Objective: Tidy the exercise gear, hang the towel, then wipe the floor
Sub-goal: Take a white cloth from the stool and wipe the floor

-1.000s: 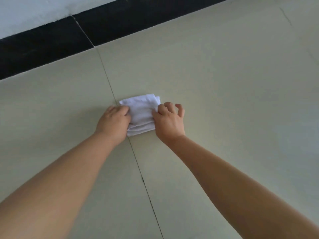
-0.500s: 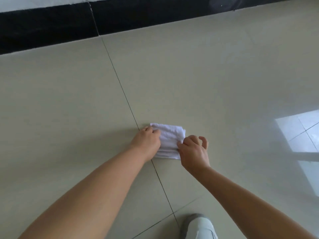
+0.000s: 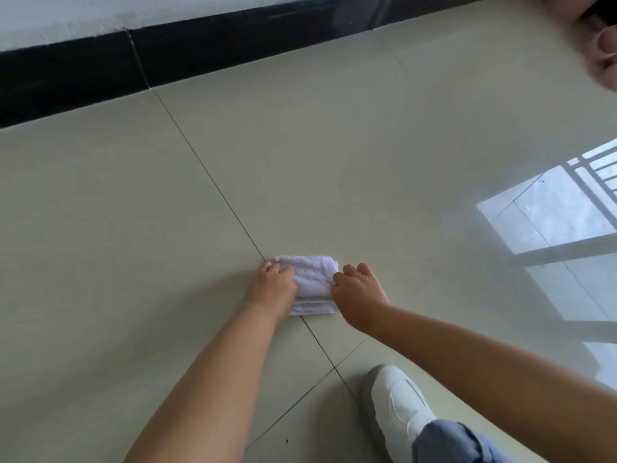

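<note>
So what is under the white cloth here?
The cloth lies flat on the tiled floor, across a dark grout line that runs beneath it. Both hands, left and right, grip its sides; any dirt underneath is hidden.

Soft white cloth [image 3: 312,284], folded, a bit crinkly. Smooth, shiny beige floor tiles [image 3: 334,168], glossy enough to mirror a window. Shiny black skirting tiles [image 3: 66,78] along the bottom of a matt white wall [image 3: 100,15]. Smooth white shoe [image 3: 397,406] under soft blue trouser cloth [image 3: 447,442].
</note>
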The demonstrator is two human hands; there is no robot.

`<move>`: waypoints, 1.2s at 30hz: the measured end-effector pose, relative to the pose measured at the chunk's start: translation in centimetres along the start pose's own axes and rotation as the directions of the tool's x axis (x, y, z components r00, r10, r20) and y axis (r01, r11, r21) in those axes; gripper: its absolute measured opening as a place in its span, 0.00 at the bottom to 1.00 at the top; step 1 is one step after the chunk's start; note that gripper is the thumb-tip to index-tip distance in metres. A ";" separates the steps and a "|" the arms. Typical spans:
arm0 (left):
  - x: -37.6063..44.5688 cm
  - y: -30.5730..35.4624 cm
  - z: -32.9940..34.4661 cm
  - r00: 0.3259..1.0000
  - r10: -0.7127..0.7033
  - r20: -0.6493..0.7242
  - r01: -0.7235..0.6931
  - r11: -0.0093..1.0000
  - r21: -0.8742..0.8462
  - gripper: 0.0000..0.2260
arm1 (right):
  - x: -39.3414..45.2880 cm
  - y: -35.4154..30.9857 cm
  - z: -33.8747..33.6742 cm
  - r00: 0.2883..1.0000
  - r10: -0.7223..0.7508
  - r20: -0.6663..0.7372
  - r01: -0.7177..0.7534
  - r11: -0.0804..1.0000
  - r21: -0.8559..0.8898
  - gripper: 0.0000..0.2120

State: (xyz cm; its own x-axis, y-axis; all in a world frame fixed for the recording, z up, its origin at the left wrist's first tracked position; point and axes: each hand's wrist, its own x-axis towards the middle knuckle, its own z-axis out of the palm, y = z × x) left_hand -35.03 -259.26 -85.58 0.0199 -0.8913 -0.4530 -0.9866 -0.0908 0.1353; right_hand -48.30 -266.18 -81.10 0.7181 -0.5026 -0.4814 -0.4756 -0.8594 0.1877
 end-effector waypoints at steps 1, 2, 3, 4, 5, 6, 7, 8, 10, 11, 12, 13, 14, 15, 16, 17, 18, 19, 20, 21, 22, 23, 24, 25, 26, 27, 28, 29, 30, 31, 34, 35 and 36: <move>-0.1 0.4 0.5 1.000 -0.017 0.002 0.017 1.000 -0.012 0.16 | -0.6 0.4 -0.1 0.999 -0.015 -0.039 0.014 1.000 -0.021 0.14; -0.4 0.8 0.8 0.999 -0.029 -0.018 0.029 1.000 -0.001 0.16 | -1.1 0.8 -0.5 0.997 -0.038 -0.069 0.036 0.999 -0.034 0.15; -0.6 1.5 1.2 0.999 -0.043 -0.013 0.043 0.999 -0.005 0.15 | -1.5 1.1 -0.6 0.995 -0.074 -0.068 0.070 0.995 -0.072 0.16; -0.6 2.1 1.6 0.998 -0.054 -0.027 0.054 0.998 -0.022 0.15 | -1.6 1.6 -0.5 0.993 -0.102 -0.061 0.095 0.990 -0.100 0.16; -0.4 2.8 1.8 0.997 -0.066 -0.041 0.064 0.997 -0.040 0.15 | -1.6 2.0 -1.1 0.989 -0.142 -0.050 0.133 0.978 -0.159 0.15; -0.2 3.2 1.6 0.996 -0.075 -0.050 0.073 0.996 -0.041 0.15 | -1.4 2.7 -1.0 0.982 -0.181 -0.050 0.168 0.966 -0.195 0.15; 0.1 3.5 1.4 0.996 -0.065 -0.060 0.063 0.997 -0.042 0.16 | -0.7 3.4 -1.0 0.979 -0.200 -0.045 0.186 0.957 -0.225 0.15; 0.4 3.8 1.4 0.995 -0.062 -0.075 0.058 0.997 -0.051 0.17 | -0.2 3.9 -1.3 0.973 -0.226 -0.036 0.214 0.953 -0.215 0.15; 0.6 4.1 1.1 0.994 -0.071 -0.079 0.067 0.997 -0.048 0.19 | 0.9 4.6 -1.7 0.969 -0.246 0.012 0.242 0.943 -0.227 0.13; 0.7 4.1 1.0 0.990 -0.076 -0.117 0.071 0.996 -0.047 0.19 | 1.5 4.9 -1.8 0.965 -0.250 0.079 0.262 0.940 -0.220 0.08; 0.8 4.0 0.7 0.977 -0.072 -0.199 0.071 0.997 -0.014 0.19 | 2.3 5.3 -1.3 0.952 -0.280 0.125 0.301 0.931 -0.208 0.04; 1.0 3.9 0.6 0.972 -0.059 -0.227 0.060 0.998 -0.002 0.18 | 2.9 5.8 -0.4 0.940 -0.305 0.154 0.332 0.919 -0.210 0.07; 1.2 4.0 1.0 0.968 -0.048 -0.246 0.049 0.999 -0.001 0.17 | 3.2 6.2 0.3 0.931 -0.320 0.176 0.351 0.917 -0.188 0.08; 1.6 4.1 1.3 0.952 -0.045 -0.301 0.049 0.999 0.006 0.17 | 3.4 6.6 0.6 0.928 -0.342 0.146 0.365 0.913 -0.181 0.06; 2.0 4.2 1.6 0.946 -0.064 -0.318 0.070 0.998 0.008 0.16 | 3.5 7.2 0.7 0.922 -0.367 0.125 0.385 0.904 -0.186 0.04; 2.4 4.4 1.3 0.944 -0.071 -0.322 0.087 0.996 0.034 0.16 | 3.9 8.1 1.1 0.916 -0.384 0.116 0.400 0.895 -0.198 0.04; 2.9 4.7 0.6 0.942 -0.067 -0.328 0.091 0.994 0.057 0.16 | 4.4 9.3 1.7 0.903 -0.415 0.108 0.428 0.888 -0.169 0.06; 3.9 5.1 -0.1 0.943 -0.057 -0.328 0.082 0.995 0.064 0.16 | 4.8 10.6 2.0 0.898 -0.425 0.114 0.439 0.887 -0.145 0.08; 5.2 5.5 -1.0 0.947 -0.045 -0.319 0.070 0.995 0.068 0.17 | 5.1 12.2 2.3 0.904 -0.410 0.120 0.423 0.899 -0.115 0.10; 6.8 6.1 -1.8 0.950 -0.018 -0.313 0.045 0.996 0.079 0.17 | 5.5 14.0 2.5 0.920 -0.376 0.110 0.385 0.919 -0.080 0.11; 8.7 6.9 -2.7 0.953 0.014 -0.302 0.014 0.996 0.090 0.17 | 5.6 16.1 2.7 0.937 -0.339 0.085 0.344 0.937 -0.052 0.12; 10.8 7.9 -3.6 0.955 0.057 -0.292 -0.029 0.995 0.098 0.17 | 5.7 18.5 3.2 0.948 -0.312 0.064 0.314 0.949 -0.026 0.12; 13.0 9.1 -4.4 0.951 0.098 -0.292 -0.068 0.991 0.113 0.17 | 5.7 20.9 3.8 0.963 -0.264 0.062 0.262 0.964 0.036 0.13; 15.2 10.6 -5.2 0.948 0.128 -0.293 -0.092 0.987 0.134 0.17 | 5.5 23.4 4.6 0.972 -0.216 0.095 0.210 0.975 0.070 0.13; 17.4 12.1 -5.9 0.949 0.134 -0.287 -0.092 0.984 0.155 0.16 | 5.1 25.8 5.1 0.982 -0.172 0.076 0.166 0.982 0.086 0.12; 19.5 13.9 -6.6 0.951 0.125 -0.284 -0.081 0.983 0.163 0.16 | 4.8 28.0 5.5 0.990 -0.137 0.042 0.133 0.988 0.077 0.08; 21.5 15.6 -7.0 0.952 0.112 -0.283 -0.067 0.984 0.162 0.15 | 4.4 30.2 6.1 0.996 -0.086 -0.012 0.087 0.993 0.079 0.07; 23.5 17.3 -7.5 0.954 0.093 -0.285 -0.056 0.989 0.136 0.14 | 4.1 32.3 6.8 0.999 -0.037 -0.020 0.039 0.996 0.078 0.13; 25.4 18.9 -8.0 0.954 0.071 -0.292 -0.044 0.994 0.096 0.14 | 3.8 34.5 7.5 0.999 0.021 -0.034 -0.018 0.996 0.089 0.17; 27.1 20.3 -8.6 0.958 0.042 -0.284 -0.028 0.998 0.052 0.14 | 3.8 36.7 8.6 0.995 0.088 -0.046 -0.082 0.988 0.131 0.19; 31.4 22.1 -10.7 0.950 -0.031 -0.311 0.029 1.000 -0.009 0.05 | 5.1 41.1 9.9 0.981 0.173 -0.090 -0.152 0.968 0.201 0.19; 32.4 22.0 -11.1 0.950 -0.054 -0.308 0.041 0.998 -0.049 0.07 | 6.1 41.9 10.1 0.976 0.182 -0.117 -0.153 0.963 0.221 0.18; 33.3 21.5 -11.5 0.946 -0.076 -0.316 0.051 0.995 -0.084 0.12 | 7.4 42.3 9.7 0.971 0.195 -0.138 -0.159 0.959 0.234 0.17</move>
State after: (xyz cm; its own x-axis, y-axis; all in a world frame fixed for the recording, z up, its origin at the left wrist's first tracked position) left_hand -53.73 -296.03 -87.64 0.1445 -0.9765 -0.1598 -0.9672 -0.1735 0.1856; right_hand -68.07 -305.30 -85.03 0.6749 -0.6685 -0.3126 -0.6893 -0.7223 0.0564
